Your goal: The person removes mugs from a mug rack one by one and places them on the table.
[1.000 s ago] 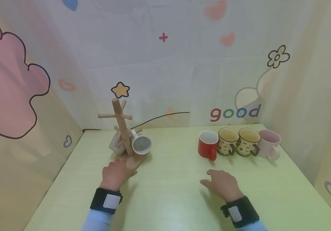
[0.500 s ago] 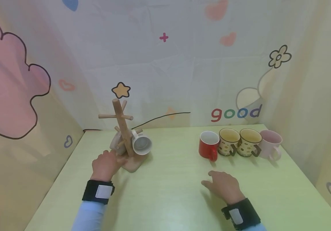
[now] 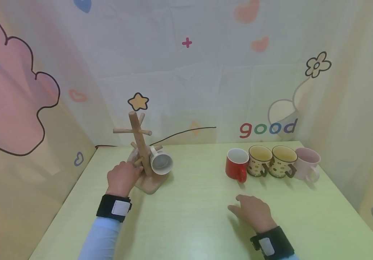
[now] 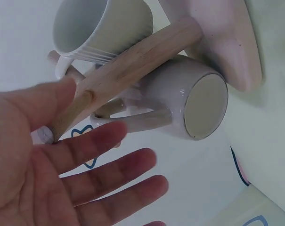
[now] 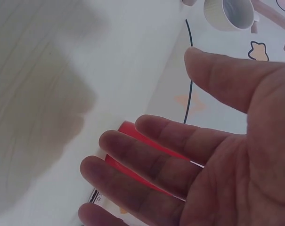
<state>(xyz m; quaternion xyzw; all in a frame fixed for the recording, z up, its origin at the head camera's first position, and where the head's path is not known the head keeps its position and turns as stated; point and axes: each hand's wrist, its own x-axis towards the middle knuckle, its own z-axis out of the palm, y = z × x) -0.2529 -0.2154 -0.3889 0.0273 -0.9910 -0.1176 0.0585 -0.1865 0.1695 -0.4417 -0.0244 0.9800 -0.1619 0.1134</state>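
A wooden mug tree (image 3: 142,155) stands on the left of the table, tilted in the head view. A white mug (image 3: 162,163) hangs on its right side. A second pale mug (image 4: 168,96) hangs on the other side, largely hidden by my left hand in the head view. My left hand (image 3: 122,178) is at the tree's left, its fingers spread around a lower peg (image 4: 74,113) near the pale mug's handle; whether it touches them I cannot tell. My right hand (image 3: 254,212) hovers over the table in front of the red mug (image 3: 237,165), fingers extended, holding nothing.
Right of the red mug stand two yellow spotted mugs (image 3: 260,160) with dark handles, then a pink mug (image 3: 306,164). The row sits near the back right of the light table (image 3: 189,206). A printed curtain (image 3: 192,79) encloses the table's back and sides.
My left hand has moved from the front of the tree's base leftward and up to the lower peg beside the pale mug. My right hand stays nearly still.
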